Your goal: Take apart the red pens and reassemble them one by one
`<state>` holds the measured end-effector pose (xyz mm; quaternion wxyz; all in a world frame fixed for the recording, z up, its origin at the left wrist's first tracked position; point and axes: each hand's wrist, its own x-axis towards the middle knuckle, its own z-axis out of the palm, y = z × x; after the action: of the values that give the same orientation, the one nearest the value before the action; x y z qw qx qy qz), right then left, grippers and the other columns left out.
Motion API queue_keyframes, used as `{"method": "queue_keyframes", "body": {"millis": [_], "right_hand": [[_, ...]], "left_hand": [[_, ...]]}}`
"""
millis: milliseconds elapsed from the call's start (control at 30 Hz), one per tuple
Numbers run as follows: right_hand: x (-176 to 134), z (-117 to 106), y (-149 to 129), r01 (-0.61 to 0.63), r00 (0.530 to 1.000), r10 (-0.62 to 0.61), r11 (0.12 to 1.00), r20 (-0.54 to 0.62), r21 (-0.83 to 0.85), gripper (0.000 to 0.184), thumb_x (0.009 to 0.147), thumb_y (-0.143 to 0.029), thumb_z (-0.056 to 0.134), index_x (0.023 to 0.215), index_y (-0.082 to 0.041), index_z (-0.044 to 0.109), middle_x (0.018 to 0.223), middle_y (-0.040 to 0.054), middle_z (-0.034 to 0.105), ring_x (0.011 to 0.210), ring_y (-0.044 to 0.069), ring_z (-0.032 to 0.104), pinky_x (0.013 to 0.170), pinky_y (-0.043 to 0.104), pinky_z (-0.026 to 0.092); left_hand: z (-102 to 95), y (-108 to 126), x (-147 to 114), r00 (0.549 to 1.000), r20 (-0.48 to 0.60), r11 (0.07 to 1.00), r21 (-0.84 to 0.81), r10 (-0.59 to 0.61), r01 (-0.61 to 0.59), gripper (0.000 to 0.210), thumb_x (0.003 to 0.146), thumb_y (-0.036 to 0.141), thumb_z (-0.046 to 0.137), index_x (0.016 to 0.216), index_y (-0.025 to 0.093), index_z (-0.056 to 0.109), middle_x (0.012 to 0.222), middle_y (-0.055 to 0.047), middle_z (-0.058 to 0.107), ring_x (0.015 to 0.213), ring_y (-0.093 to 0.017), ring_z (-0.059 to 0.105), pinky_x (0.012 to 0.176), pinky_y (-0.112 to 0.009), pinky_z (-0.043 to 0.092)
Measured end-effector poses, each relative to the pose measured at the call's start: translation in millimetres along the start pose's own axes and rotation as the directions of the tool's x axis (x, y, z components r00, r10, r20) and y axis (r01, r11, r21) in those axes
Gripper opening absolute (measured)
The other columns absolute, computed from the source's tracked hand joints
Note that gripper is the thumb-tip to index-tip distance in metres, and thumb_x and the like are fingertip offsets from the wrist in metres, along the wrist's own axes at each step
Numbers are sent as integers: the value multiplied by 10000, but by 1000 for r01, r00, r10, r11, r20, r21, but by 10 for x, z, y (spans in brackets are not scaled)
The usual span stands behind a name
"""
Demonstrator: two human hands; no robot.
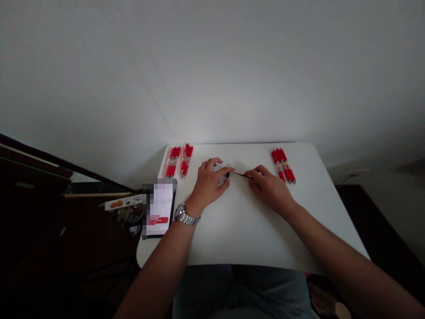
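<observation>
Left grip (210, 179) is half curled, its thumb and index finger arched around a small black piece (227, 175); whether they pinch it firmly or just frame it, I cannot tell. Right grip (267, 186) is nearly closed, fingers bent down over one end of a thin dark rod (241, 175) — the rod's other end reaches the left index fingertip, so it bridges the gap between the two. Both rod and black piece are over the middle of the white bench (232, 230), about midway between its left and right edges and nearer the far edge than the near one.

Toward the far-left corner lie a pink strip (168, 162) and a pair of red pens (173, 162), side by side; just to their right come a second pink strip (181, 161) and another red pair (187, 160). Three more red pens (283, 166) lie together in a slanting row beyond the right fingers, close to the far edge and short of the far-right corner.

A phone-like device (161, 208) with a bright screen, partly blurred out, lies along the left edge — just beside the silver watch (186, 215) on the left wrist. Grey-blue trousers (242, 290) show below the near edge.
</observation>
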<state>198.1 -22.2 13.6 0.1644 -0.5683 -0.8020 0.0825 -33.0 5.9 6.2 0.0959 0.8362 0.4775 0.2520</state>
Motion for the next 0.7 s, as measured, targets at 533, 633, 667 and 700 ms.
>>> {"method": "queue_keyframes", "body": {"millis": [533,633,667,700], "right_hand": [[5,34,109,2,998,11,975,-59,220,250,991,-273,511,1170,-236,682,1093,82,660,757,168,663,661,290,511],[8,25,115,13,997,6,962,-70,272,240,992,-268,508,1149,-222,683,1066,86,655,790,177,666,683,296,514],[10,23,114,13,998,7,959,-70,282,240,992,-266,506,1148,-218,682,1062,86,653,801,180,667,688,298,513],[11,22,113,10,998,10,958,-69,287,241,992,-264,505,1149,-215,682,1059,86,651,806,182,667,689,299,510]], "left_hand": [[-4,1,-7,998,-33,997,33,-63,64,323,914,260,629,1230,320,669,1318,-74,533,1226,-286,495,1051,-479,412],[-6,1,-4,996,-53,996,31,-78,80,309,908,247,630,1211,297,666,1299,-78,541,1208,-279,503,1055,-473,410],[-7,1,-2,995,-56,996,31,-81,82,307,906,241,630,1207,292,663,1296,-79,544,1202,-277,506,1052,-469,412],[-7,2,0,995,-58,996,31,-82,84,306,904,236,630,1204,289,661,1293,-79,546,1196,-276,508,1046,-466,414]]}}
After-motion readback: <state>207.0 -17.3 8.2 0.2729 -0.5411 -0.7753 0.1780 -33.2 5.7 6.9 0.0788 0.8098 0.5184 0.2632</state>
